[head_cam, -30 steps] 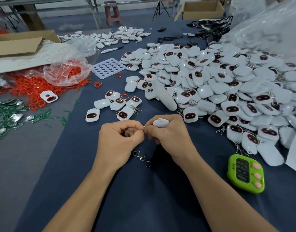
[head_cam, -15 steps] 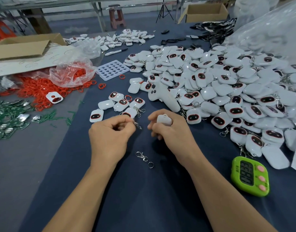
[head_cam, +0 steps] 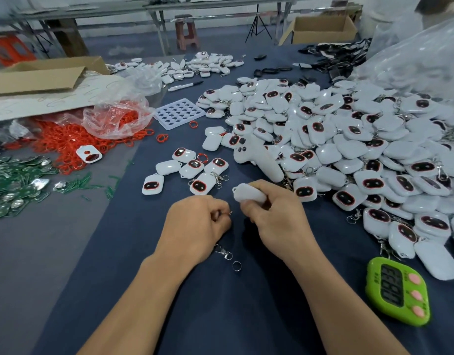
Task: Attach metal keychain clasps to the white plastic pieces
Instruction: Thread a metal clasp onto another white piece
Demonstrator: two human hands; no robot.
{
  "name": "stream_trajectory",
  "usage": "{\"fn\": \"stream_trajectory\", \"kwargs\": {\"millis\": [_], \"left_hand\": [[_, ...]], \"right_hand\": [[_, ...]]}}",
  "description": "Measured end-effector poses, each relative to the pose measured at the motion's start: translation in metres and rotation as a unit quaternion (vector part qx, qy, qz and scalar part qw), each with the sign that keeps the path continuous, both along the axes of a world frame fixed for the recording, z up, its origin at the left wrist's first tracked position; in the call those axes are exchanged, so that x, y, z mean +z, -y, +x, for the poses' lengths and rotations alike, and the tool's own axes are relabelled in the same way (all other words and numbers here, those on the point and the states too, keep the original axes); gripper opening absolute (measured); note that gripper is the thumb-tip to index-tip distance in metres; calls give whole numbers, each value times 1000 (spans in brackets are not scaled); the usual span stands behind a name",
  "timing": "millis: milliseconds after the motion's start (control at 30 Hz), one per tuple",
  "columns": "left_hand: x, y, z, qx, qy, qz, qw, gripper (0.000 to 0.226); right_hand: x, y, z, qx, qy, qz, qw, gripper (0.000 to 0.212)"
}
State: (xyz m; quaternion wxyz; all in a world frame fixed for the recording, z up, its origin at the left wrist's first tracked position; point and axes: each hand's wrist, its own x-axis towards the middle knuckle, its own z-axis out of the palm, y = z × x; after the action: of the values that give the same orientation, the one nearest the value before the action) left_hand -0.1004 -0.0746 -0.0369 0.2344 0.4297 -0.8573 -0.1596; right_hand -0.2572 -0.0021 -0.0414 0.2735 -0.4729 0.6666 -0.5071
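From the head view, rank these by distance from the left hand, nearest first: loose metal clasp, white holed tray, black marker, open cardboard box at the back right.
1. The loose metal clasp, on the cloth just below the left hand.
2. The white holed tray, ahead on the cloth.
3. The black marker, beyond the tray.
4. The cardboard box, far back right.

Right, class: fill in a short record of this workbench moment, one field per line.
left hand: pinches small metal ring
right hand: grips white plastic piece
spare clasp: lies on blue cloth, between the wrists
loose split ring: just beside the spare clasp
green timer: right of right forearm
pile of white pieces: beyond right hand
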Motion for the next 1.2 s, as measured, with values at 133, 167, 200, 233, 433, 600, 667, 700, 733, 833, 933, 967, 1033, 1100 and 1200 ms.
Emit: {"fn": "stream_trajectory", "kwargs": {"millis": [133, 167, 200, 233, 433, 600, 667, 700, 733, 833, 933, 967, 1033, 1100, 1200], "left_hand": [[1, 0, 2, -10, -27, 32, 999, 12], [1, 0, 3, -14, -31, 37, 999, 12], [1, 0, 3, -16, -30, 39, 999, 12], [2, 0, 3, -16, -27, 41, 999, 12], [4, 0, 4, -13, -6, 43, 999, 10], [6, -4, 2, -16, 6, 34, 999, 10], [6, -5, 2, -11, 15, 22, 1000, 10], [6, -5, 2, -8, 20, 16, 1000, 10], [6, -6, 2, -5, 25, 12, 1000, 10], [5, -7, 2, 0, 32, -4, 999, 9], [5, -9, 1, 2, 45, -32, 998, 10], [5, -10, 1, 2, 48, -39, 998, 11], [5, -11, 1, 3, 52, -50, 997, 11], [5, -12, 1, 9, 54, -62, 997, 11], [4, -13, 0, 20, 63, -65, 996, 13]], "right_hand": [[0, -1, 8, -41, 8, 4, 999, 26], [0, -1, 9, -42, 3, 4, 999, 25], [1, -1, 10, -40, -13, 5, 999, 20], [1, -1, 11, -34, -36, 8, 999, 15], [4, -2, 13, -8, -89, 32, 996, 6], [4, 0, 10, -1, -98, 43, 994, 9], [5, 1, 8, 3, -100, 46, 994, 10], [6, 2, 8, 5, -101, 50, 994, 9], [6, 2, 7, 7, -100, 53, 994, 9], [8, 3, 7, 9, -104, 65, 992, 10], [10, 3, 7, 10, -112, 73, 991, 12], [11, 3, 7, 10, -114, 76, 991, 12], [13, 2, 7, 11, -115, 83, 990, 13], [14, 3, 8, 10, -114, 92, 989, 14], [15, 4, 6, 7, -109, 101, 989, 15]]}}
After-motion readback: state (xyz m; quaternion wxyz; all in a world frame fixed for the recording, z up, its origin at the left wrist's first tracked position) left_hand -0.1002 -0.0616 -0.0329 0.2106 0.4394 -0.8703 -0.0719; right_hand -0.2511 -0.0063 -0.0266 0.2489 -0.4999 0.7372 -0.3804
